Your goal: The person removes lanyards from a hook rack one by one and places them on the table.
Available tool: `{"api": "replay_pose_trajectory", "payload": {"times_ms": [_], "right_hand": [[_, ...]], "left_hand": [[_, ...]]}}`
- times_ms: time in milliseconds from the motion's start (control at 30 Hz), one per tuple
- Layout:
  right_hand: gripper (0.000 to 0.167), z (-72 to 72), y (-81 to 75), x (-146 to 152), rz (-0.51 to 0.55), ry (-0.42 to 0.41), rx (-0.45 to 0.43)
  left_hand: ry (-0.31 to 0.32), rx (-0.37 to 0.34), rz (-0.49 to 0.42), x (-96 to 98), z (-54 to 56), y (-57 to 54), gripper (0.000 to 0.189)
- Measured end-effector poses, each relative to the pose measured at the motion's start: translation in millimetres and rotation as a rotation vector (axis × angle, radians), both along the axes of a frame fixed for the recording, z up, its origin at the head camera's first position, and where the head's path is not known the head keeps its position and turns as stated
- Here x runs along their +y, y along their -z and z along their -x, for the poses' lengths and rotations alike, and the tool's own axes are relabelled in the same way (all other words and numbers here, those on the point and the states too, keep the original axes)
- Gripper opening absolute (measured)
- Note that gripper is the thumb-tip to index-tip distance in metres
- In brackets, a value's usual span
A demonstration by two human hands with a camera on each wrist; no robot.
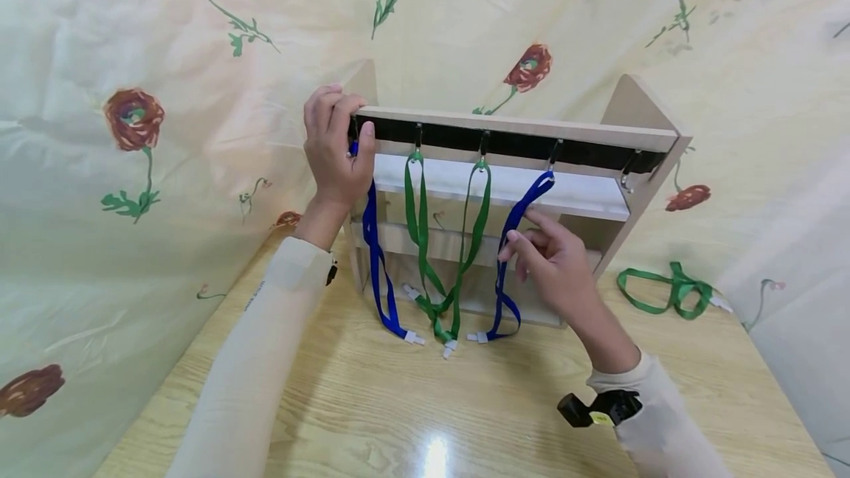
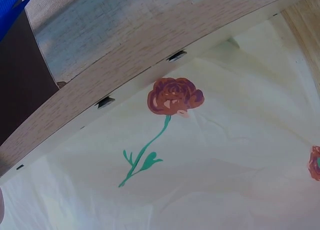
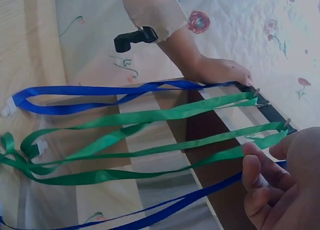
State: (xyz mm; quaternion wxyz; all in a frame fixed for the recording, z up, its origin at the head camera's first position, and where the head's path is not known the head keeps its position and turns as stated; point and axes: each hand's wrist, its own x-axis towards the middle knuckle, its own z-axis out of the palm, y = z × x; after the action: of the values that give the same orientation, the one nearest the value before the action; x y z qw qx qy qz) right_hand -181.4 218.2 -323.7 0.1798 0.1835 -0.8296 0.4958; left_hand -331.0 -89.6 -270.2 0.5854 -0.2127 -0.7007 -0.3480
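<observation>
My left hand (image 1: 339, 142) grips the top left corner of a wooden rack (image 1: 524, 124), fingers over the board and thumb on its black front strip. Beside that thumb hangs a blue lanyard (image 1: 373, 242). Two green lanyards (image 1: 417, 220) hang from the middle hooks, their lower ends overlapping on the table. My right hand (image 1: 554, 264) is at another blue lanyard (image 1: 514, 223) on the fourth hook, fingers loosely bent and fingertips right at the strap. In the right wrist view this blue strap (image 3: 200, 192) passes behind the right hand's fingers (image 3: 257, 197).
One more hook (image 1: 627, 172) sits at the strip's right end. A looped green lanyard (image 1: 671, 292) lies on the wooden table (image 1: 412, 404) right of the rack. White shelves (image 1: 584, 194) show behind the straps. Flower-printed cloth (image 1: 451, 28) stands behind the rack.
</observation>
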Motion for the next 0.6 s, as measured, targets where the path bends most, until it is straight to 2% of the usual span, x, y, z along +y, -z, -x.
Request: {"api": "replay_pose_trajectory", "payload": {"times_ms": [133, 300, 600], "right_hand": [[0.043, 1.2, 4.6, -4, 0.003, 0.001, 0.008], [0.021, 1.1, 7.7, -4, 0.008, -0.006, 0.010], [0.017, -4.6, 11.8, 1, -0.015, -0.030, -0.028]], "left_hand": [[0.004, 0.000, -0.001, 0.2, 0.0, 0.6, 0.045], [0.007, 0.001, -0.004, 0.7, 0.0, 0.8, 0.045], [0.003, 0.000, -0.001, 0.0, -0.4, 1.0, 0.044]]}}
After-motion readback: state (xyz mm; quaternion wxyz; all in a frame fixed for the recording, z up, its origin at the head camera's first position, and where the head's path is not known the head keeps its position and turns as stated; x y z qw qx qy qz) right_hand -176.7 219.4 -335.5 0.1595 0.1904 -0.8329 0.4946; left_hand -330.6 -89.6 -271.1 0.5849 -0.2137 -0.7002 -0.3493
